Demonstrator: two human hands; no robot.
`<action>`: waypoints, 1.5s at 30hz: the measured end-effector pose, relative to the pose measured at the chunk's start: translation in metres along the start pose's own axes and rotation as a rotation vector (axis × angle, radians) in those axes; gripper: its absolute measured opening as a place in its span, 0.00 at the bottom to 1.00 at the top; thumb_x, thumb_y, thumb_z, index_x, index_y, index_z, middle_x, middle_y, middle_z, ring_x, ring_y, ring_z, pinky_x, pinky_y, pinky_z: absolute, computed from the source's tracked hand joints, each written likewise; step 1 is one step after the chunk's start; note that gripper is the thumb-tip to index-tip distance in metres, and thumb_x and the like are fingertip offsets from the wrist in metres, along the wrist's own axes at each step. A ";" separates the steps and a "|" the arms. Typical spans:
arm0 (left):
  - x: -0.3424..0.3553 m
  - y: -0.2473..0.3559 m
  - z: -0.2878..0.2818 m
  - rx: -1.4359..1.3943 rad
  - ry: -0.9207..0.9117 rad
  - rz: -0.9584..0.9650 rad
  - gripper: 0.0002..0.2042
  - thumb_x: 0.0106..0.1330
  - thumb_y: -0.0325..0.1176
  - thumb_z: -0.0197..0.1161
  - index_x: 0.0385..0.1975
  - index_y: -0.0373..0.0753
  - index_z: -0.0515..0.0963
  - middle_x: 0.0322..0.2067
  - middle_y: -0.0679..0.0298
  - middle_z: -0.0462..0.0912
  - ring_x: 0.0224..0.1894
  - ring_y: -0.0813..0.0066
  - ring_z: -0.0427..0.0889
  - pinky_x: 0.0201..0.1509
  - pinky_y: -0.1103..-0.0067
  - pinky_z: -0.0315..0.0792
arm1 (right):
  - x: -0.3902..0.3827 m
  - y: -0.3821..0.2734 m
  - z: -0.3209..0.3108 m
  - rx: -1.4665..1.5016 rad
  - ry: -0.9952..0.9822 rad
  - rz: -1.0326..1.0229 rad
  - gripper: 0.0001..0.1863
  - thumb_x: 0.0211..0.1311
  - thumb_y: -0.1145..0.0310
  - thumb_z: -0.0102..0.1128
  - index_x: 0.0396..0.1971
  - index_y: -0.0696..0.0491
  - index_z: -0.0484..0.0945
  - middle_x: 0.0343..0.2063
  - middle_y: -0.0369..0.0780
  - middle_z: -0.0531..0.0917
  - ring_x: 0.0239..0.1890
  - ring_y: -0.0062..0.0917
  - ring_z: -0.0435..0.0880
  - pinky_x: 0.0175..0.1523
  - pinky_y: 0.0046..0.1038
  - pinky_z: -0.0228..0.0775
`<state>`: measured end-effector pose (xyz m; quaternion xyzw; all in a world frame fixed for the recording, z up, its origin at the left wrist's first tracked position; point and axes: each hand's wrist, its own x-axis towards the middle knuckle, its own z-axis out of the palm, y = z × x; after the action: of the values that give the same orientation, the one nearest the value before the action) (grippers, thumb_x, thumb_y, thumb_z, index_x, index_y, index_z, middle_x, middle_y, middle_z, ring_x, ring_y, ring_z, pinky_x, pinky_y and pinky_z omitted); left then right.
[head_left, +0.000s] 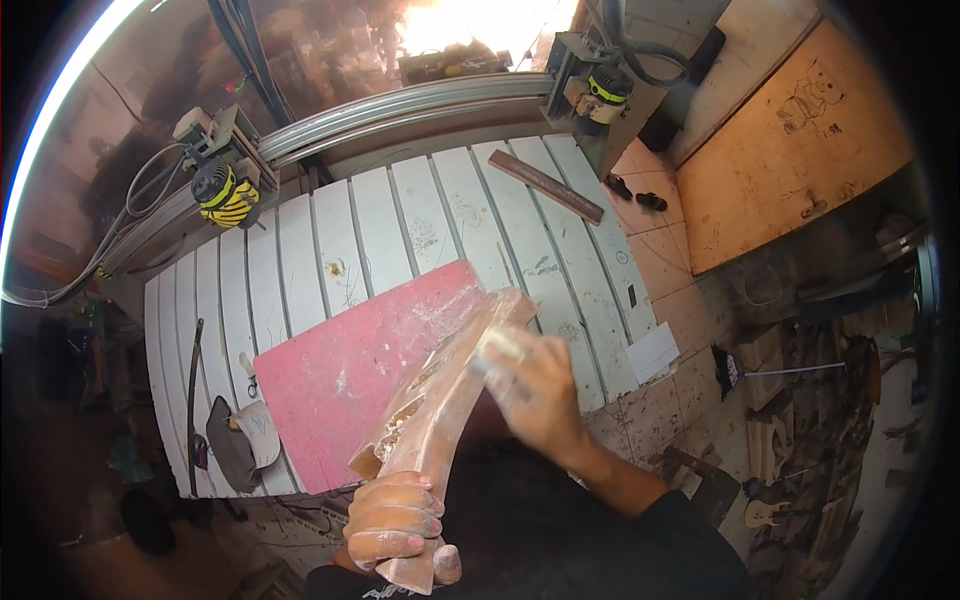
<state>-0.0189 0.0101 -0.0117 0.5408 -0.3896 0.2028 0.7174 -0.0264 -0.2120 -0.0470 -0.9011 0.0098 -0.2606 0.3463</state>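
Note:
A long, curved piece of carved wood (455, 395), dusty and brown, slants up and away in front of me over the table's near edge. My left hand (395, 520) is wrapped around its lower end. Hollowed, rough carving shows along its left side, just above those fingers. Against the right side of its upper part, my right hand (548, 405) presses a small pale block (500, 350). Motion blurs the block and fingertips, so the block's exact kind is unclear. Behind the wood, a dusty pink-red board (350, 365) lies on the white slatted table (590, 300).
A brown wooden strip (546, 187) lies at the table's far right, white paper (653, 352) at its right edge. A cap (258, 432) rests at the left. Two yellow-and-black routers (222, 192) hang on a metal rail (410, 112) across the back. Sandals (650, 201) sit on the floor.

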 end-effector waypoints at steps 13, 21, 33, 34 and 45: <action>0.003 0.001 -0.001 0.020 0.052 -0.020 0.20 0.52 0.29 0.75 0.41 0.42 0.70 0.25 0.65 0.80 0.30 0.65 0.85 0.48 0.58 0.84 | 0.026 0.062 0.003 0.093 0.082 0.259 0.14 0.66 0.70 0.70 0.50 0.54 0.88 0.49 0.46 0.89 0.55 0.39 0.83 0.65 0.38 0.70; -0.001 0.002 -0.003 0.040 0.043 -0.019 0.20 0.52 0.30 0.74 0.41 0.43 0.70 0.26 0.65 0.80 0.29 0.65 0.84 0.48 0.58 0.84 | 0.011 0.053 0.008 0.098 0.006 -0.022 0.12 0.65 0.71 0.70 0.47 0.52 0.90 0.52 0.44 0.88 0.58 0.35 0.84 0.65 0.41 0.69; 0.008 -0.002 -0.002 -0.046 0.122 -0.026 0.21 0.52 0.31 0.78 0.40 0.42 0.72 0.26 0.63 0.81 0.30 0.65 0.85 0.48 0.57 0.84 | 0.020 0.078 0.004 -0.061 0.099 0.128 0.14 0.63 0.68 0.72 0.48 0.53 0.89 0.50 0.45 0.88 0.52 0.39 0.85 0.60 0.37 0.71; 0.008 -0.007 -0.006 -0.042 0.036 0.021 0.19 0.56 0.33 0.74 0.41 0.40 0.69 0.26 0.62 0.79 0.29 0.66 0.82 0.47 0.59 0.82 | 0.016 0.079 0.003 -0.113 0.100 0.128 0.16 0.62 0.67 0.74 0.48 0.54 0.89 0.50 0.47 0.88 0.53 0.40 0.84 0.61 0.38 0.70; 0.000 -0.003 -0.003 -0.015 0.100 0.022 0.20 0.50 0.30 0.77 0.40 0.42 0.73 0.25 0.64 0.80 0.28 0.65 0.85 0.46 0.58 0.84 | 0.014 0.018 0.000 -0.012 -0.033 -0.049 0.13 0.65 0.69 0.72 0.48 0.51 0.89 0.51 0.43 0.88 0.57 0.37 0.84 0.66 0.41 0.70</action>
<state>-0.0160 0.0122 -0.0141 0.5202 -0.3607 0.2348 0.7377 -0.0115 -0.2283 -0.0517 -0.9073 -0.0165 -0.2541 0.3347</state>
